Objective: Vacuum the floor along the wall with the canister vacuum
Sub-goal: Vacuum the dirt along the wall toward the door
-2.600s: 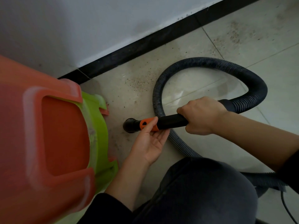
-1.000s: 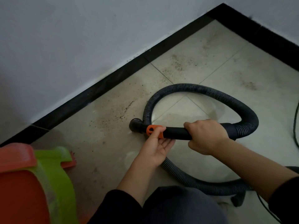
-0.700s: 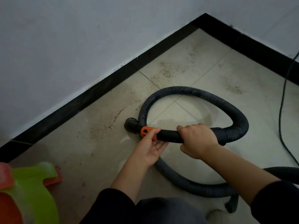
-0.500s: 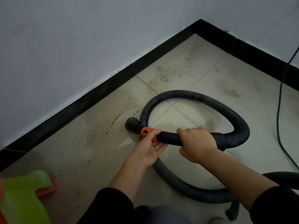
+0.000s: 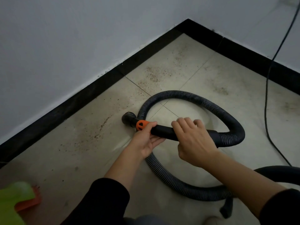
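Gripping the black handle tube (image 5: 162, 132) from above with the right hand (image 5: 193, 143), fingers curled over its far side. Cradling the same tube from below with the left hand (image 5: 146, 140), palm up, fingers nearly straight, thumb laid over the orange collar (image 5: 141, 125) and pinching it against the palm.

Just past the collar, a short black nozzle (image 5: 128, 116) down on the tiled floor (image 5: 65, 159), near the black baseboard (image 5: 81, 98) but apart from it. Behind the right hand, a ribbed grey-black hose (image 5: 194, 96) looping forward, round to the left, back under the tube and the left wrist, then off rightward.

Brown grit (image 5: 103, 124) strewn between nozzle and baseboard and on toward the corner of the white wall (image 5: 65, 38). Open tile leftward as far as a green and orange plastic thing (image 5: 14, 200) at the lower left edge. Thin black cord (image 5: 266, 111) trailing across the floor at right, well apart from the loop.
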A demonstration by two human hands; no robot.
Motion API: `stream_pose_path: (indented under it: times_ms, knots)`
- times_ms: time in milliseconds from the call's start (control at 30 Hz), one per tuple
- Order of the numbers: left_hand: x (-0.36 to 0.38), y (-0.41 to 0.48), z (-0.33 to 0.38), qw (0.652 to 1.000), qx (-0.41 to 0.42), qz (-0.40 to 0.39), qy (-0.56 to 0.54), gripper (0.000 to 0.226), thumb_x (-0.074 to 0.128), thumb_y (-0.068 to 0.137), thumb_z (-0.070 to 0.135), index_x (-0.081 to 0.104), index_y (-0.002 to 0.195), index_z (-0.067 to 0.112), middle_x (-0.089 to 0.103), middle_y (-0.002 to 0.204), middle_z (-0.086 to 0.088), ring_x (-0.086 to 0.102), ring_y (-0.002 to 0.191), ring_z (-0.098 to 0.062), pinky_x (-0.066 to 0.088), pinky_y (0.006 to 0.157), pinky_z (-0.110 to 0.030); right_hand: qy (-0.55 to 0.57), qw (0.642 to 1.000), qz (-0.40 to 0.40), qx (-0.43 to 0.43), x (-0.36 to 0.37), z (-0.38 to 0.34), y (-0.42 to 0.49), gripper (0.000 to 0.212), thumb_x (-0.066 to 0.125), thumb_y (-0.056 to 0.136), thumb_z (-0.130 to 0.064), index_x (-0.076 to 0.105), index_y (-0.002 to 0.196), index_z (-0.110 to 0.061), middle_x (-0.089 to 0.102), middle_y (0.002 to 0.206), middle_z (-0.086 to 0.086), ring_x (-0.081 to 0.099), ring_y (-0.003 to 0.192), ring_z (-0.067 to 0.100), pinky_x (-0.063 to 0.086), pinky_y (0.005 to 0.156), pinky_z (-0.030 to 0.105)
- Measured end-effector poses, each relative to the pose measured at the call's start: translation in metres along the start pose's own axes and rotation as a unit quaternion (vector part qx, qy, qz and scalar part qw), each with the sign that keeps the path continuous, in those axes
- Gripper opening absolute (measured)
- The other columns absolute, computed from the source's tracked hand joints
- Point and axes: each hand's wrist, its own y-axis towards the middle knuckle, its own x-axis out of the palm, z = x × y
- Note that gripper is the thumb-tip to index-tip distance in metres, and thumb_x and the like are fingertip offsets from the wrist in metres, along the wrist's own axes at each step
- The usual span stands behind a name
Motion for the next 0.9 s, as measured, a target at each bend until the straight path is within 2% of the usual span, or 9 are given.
stream_pose_path:
  times_ms: [100, 133, 200, 267, 367, 500, 633, 767, 900]
  knots:
    - [-0.002, 0.0, 0.005, 1.0, 0.005, -0.004, -0.004, 0.029, 0.058, 0.094, 0.016, 0.052, 0.115, -0.004, 0.067, 0.1, -0.023, 0.067, 0.09, -0.028, 0.057, 0.064, -0.031, 0.04, 0.979, 0.095, -0.179, 0.004, -0.003, -0.031, 0.021, 0.05, 0.078, -0.018, 0.06, 0.095, -0.013, 0.056, 0.09, 0.005, 0.049, 0.077, 0.023, 0.037, 0.071, 0.034]
    - [-0.003, 0.0, 0.007, 1.0, 0.004, -0.003, -0.003, 0.026, 0.057, 0.095, 0.015, 0.052, 0.112, -0.003, 0.066, 0.1, -0.023, 0.067, 0.09, -0.028, 0.056, 0.065, -0.033, 0.063, 0.969, 0.076, -0.225, 0.012, -0.006, -0.043, 0.015, 0.054, 0.078, -0.02, 0.059, 0.091, -0.015, 0.056, 0.085, 0.003, 0.048, 0.073, 0.021, 0.037, 0.068, 0.032]
    - [-0.003, -0.001, 0.01, 1.0, 0.004, 0.001, 0.001, 0.021, 0.058, 0.094, 0.014, 0.052, 0.107, -0.002, 0.065, 0.101, -0.024, 0.066, 0.091, -0.029, 0.056, 0.067, -0.036, 0.089, 0.966, -0.04, -0.24, 0.037, -0.015, -0.061, 0.02, 0.065, 0.074, -0.027, 0.056, 0.089, -0.018, 0.057, 0.082, 0.0, 0.053, 0.07, 0.018, 0.043, 0.063, 0.028]
    - [-0.002, 0.0, 0.012, 1.0, 0.004, 0.007, 0.004, 0.019, 0.059, 0.094, 0.013, 0.052, 0.105, -0.001, 0.065, 0.102, -0.025, 0.066, 0.091, -0.031, 0.055, 0.068, -0.038, 0.083, 0.964, -0.194, -0.162, 0.066, -0.024, -0.066, 0.031, 0.062, 0.082, -0.032, 0.056, 0.108, -0.016, 0.061, 0.1, 0.004, 0.059, 0.085, 0.022, 0.048, 0.074, 0.032]
    - [-0.001, 0.002, 0.012, 1.0, 0.008, 0.008, 0.011, 0.018, 0.059, 0.093, 0.013, 0.053, 0.104, 0.0, 0.065, 0.103, -0.024, 0.066, 0.092, -0.032, 0.056, 0.072, -0.04, 0.13, 0.93, -0.344, -0.009, 0.099, -0.044, -0.045, 0.06, 0.051, 0.094, -0.043, 0.032, 0.142, -0.011, 0.046, 0.136, 0.013, 0.047, 0.12, 0.031, 0.039, 0.1, 0.042]
    - [-0.005, 0.009, 0.015, 1.0, 0.023, -0.001, 0.008, 0.02, 0.058, 0.093, 0.013, 0.053, 0.105, -0.001, 0.066, 0.101, -0.023, 0.068, 0.091, -0.032, 0.06, 0.069, -0.036, 0.233, 0.914, -0.316, 0.106, 0.127, -0.072, -0.018, 0.08, 0.06, 0.088, -0.04, 0.017, 0.15, -0.01, 0.05, 0.136, 0.014, 0.053, 0.118, 0.033, 0.046, 0.093, 0.04]
    - [-0.008, 0.011, 0.018, 0.999, 0.032, 0.016, -0.005, 0.021, 0.058, 0.094, 0.013, 0.052, 0.108, -0.001, 0.064, 0.109, -0.025, 0.066, 0.101, -0.035, 0.059, 0.079, -0.04, 0.194, 0.913, -0.327, 0.15, 0.121, -0.06, -0.034, 0.06, 0.057, 0.088, -0.033, 0.031, 0.138, -0.014, 0.058, 0.122, 0.01, 0.06, 0.107, 0.031, 0.048, 0.081, 0.037]
    - [-0.004, 0.006, 0.011, 0.999, 0.034, 0.019, 0.003, 0.012, 0.056, 0.095, 0.012, 0.051, 0.094, 0.001, 0.063, 0.112, -0.024, 0.063, 0.107, -0.036, 0.058, 0.077, -0.044, 0.126, 0.882, -0.388, 0.236, 0.107, -0.031, -0.078, 0.042, 0.056, 0.089, -0.036, 0.046, 0.126, -0.019, 0.059, 0.121, 0.006, 0.059, 0.109, 0.026, 0.048, 0.086, 0.035]
    - [0.007, 0.002, -0.001, 1.0, 0.017, -0.005, 0.024, 0.011, 0.056, 0.095, 0.012, 0.052, 0.094, 0.002, 0.064, 0.105, -0.022, 0.066, 0.092, -0.03, 0.058, 0.076, -0.041, 0.063, 0.837, -0.469, 0.274, 0.103, -0.016, -0.142, 0.032, 0.057, 0.092, -0.028, 0.054, 0.122, -0.019, 0.059, 0.12, 0.004, 0.06, 0.11, 0.024, 0.051, 0.09, 0.036]
